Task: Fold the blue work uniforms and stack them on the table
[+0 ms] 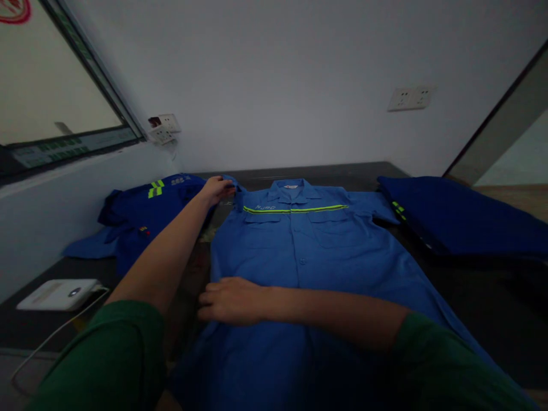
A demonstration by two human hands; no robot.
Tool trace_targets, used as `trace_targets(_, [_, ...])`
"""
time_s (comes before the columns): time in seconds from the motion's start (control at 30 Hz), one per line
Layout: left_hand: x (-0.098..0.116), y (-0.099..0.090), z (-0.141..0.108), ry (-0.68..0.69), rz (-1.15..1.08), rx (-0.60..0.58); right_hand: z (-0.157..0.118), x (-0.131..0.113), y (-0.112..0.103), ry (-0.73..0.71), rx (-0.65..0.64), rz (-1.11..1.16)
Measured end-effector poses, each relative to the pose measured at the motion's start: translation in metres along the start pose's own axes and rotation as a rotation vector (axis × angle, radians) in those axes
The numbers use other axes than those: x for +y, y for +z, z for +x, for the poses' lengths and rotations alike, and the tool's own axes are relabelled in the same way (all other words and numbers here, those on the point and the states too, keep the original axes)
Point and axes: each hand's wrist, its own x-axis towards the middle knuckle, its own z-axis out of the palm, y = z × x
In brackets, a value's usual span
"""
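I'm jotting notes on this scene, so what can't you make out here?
All in the head view:
Left hand: finger grip, hidden by the hand itself.
Right hand: covers the cloth beneath.
Blue shirt: hem, cut off by bottom edge.
Lettering: too small, blurred.
Red emblem: cut off, top-left corner.

Dim, cool light, low contrast; source unclear. Wall an even grey, no hard glare. Window pane, upper left, paler and warmer. Lower centre sinks nearly black where the blue shirt runs toward me; tabletop at lower right just as murky. Soft shading under my right hand. Fine detail soft, chest lettering smeary. Wide-angle stretch bends my green sleeves at the lower corners.
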Motion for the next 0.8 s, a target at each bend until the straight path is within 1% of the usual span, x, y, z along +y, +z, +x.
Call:
trace_targets(0.1, [0.000, 0.047, -0.004, -0.027, -0.118, -0.050, -0.047, -0.006, -0.009, 0.053, 0.036, 0.003])
trace_targets(0.23, [-0.009, 0.108, -0.012, -0.024, -0.247, -0.130, -0.102, -0.027, -0.018, 0.061, 0.028, 0.022])
trace_targets(0.33, [-0.022, 0.147, -0.020, -0.022, -0.275, -0.163, -0.130, -0.046, -0.019, 0.095, 0.030, 0.033])
trace_targets(0.4, [-0.030, 0.167, -0.025, -0.029, -0.279, -0.174, -0.143, -0.057, -0.019, 0.116, 0.040, 0.036])
trace_targets(0.47, [-0.036, 0.183, -0.029, -0.020, -0.291, -0.172, -0.151, -0.066, -0.020, 0.137, 0.058, 0.039])
trace_targets(0.57, [-0.040, 0.199, -0.031, 0.012, -0.326, -0.162, -0.159, -0.074, -0.021, 0.169, 0.103, 0.035])
trace_targets(0.7, [-0.044, 0.209, -0.032, 0.025, -0.295, -0.163, -0.167, -0.079, -0.023, 0.221, 0.148, 0.038])
trace_targets(0.8, [-0.051, 0.214, -0.032, 0.006, -0.208, -0.145, -0.174, -0.081, -0.020, 0.254, 0.125, 0.042])
